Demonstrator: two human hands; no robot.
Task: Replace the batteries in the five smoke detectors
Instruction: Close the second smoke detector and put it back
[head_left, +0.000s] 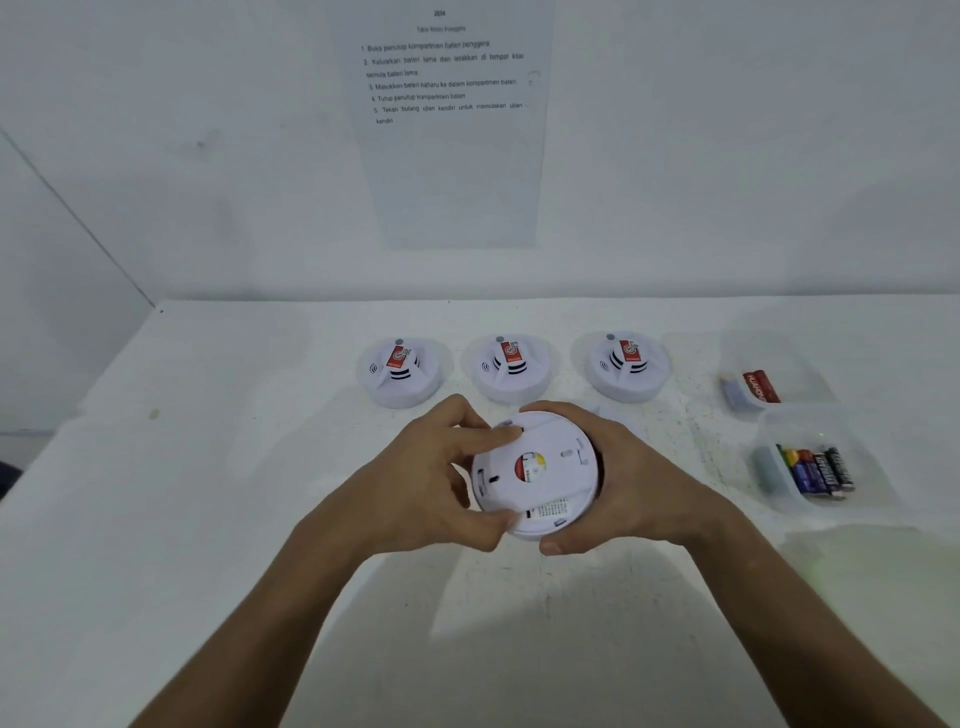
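On the white counter (208, 493), at the right, a clear plastic tub (802, 358) holds a red battery lettered "HUA…" (759, 385) beside a bluish one, and a nearer clear tub (779, 467) holds several dark batteries (818, 470). The left hand (441, 483) and right hand (631, 486) both curl their grip round a round white smoke detector (537, 475), back up, above the counter's middle. Three matching white detectors (511, 366), red-stickered, sit in a row behind it. A printed instruction sheet (447, 124) hangs on the wall.

We read "Buka penutup kompartmen bateri penggera" on the wall sheet (447, 104); "HUAHON…", cut off, on a red battery (759, 386).
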